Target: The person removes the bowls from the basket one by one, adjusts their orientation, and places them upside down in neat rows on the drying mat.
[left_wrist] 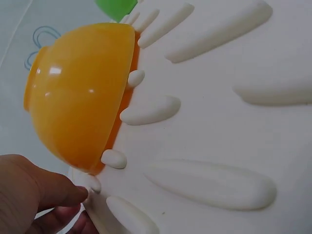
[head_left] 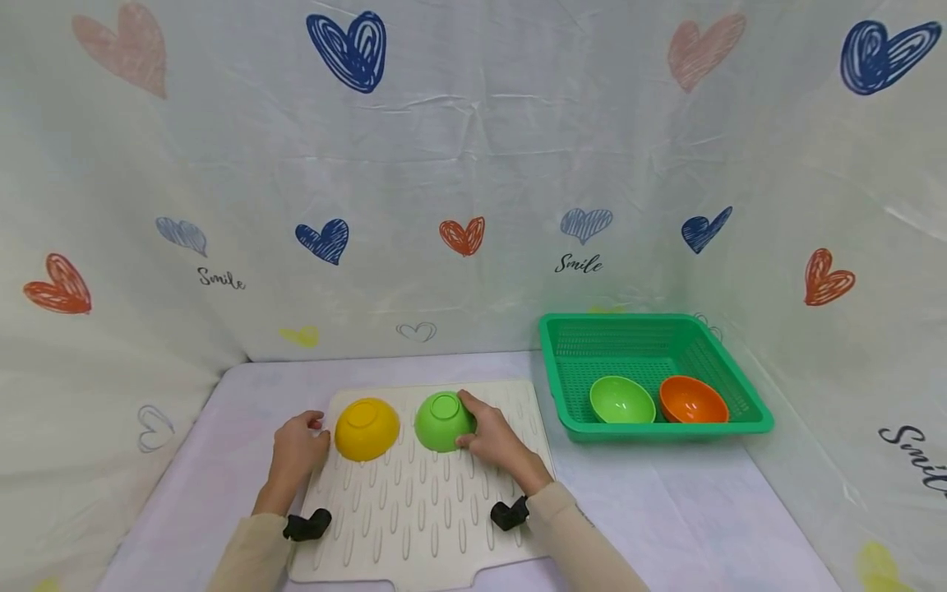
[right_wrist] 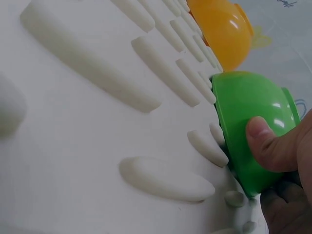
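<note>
A yellow bowl (head_left: 367, 429) and a green bowl (head_left: 442, 423) lie upside down on a white ridged drying board (head_left: 414, 510), toward its far edge. My right hand (head_left: 496, 436) holds the green bowl from its right side. In the right wrist view the thumb (right_wrist: 261, 134) presses on the bowl's outer wall, while the other fingers are partly hidden at its rim. Left of the yellow bowl is my left hand (head_left: 297, 448), its fingers loosely bent. The left wrist view has its thumb (left_wrist: 63, 190) by the board's edge, just short of the yellow bowl (left_wrist: 85, 97).
A green slotted basket (head_left: 558, 386) stands at the right back of the table. Inside it, a light green bowl (head_left: 621, 400) and an orange bowl (head_left: 692, 401) sit upright side by side. A white sheet with printed hearts (head_left: 473, 164) hangs behind and on both sides.
</note>
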`<state>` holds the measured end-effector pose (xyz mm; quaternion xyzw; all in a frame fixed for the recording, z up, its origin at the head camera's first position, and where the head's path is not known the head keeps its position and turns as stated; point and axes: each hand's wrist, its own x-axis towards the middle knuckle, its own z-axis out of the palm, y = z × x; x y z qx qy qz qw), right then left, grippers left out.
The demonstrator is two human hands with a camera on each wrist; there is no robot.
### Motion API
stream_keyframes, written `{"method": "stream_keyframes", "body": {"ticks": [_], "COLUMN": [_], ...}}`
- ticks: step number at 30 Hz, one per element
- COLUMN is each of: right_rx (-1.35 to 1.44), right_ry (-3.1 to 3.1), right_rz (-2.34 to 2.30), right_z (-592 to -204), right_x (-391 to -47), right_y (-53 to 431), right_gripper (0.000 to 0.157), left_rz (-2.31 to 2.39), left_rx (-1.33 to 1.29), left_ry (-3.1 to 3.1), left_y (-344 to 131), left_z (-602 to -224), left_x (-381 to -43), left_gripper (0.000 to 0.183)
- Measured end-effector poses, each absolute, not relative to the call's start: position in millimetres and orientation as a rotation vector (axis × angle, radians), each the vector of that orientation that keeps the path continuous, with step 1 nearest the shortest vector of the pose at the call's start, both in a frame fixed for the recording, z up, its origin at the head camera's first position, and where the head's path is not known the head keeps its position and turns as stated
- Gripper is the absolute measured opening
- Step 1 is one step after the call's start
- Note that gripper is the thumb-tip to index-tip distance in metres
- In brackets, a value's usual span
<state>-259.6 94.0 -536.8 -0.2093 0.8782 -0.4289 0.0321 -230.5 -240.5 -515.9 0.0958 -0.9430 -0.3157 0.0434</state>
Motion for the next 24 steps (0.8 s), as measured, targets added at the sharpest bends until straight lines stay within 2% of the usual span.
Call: {"method": "stream_keyframes", "body": {"ticks": [5,12,24], "right_rx": [-0.638,-0.721,-0.904], "right_ry": [2.699,2.695,2.833], "right_rz": [-1.295,-1.174,-1.118], "right_z": [-534,-519,-433], "right_x": [-259,-259,-275], "right_y": [93,97,125], "right_gripper": [0.084,0.086,0.090], "left_rz": [-0.959,-0.878,-0.808], "left_rx": [0.323,0.326,0.407], "left_ry": [-2.888,-2.963,-3.058], "left_y": [-240,-243,-244], "left_z": [-513,-506,-500], "left_x": [-229,-232,-240], "left_gripper": [0.029,0.025,0.024]}}
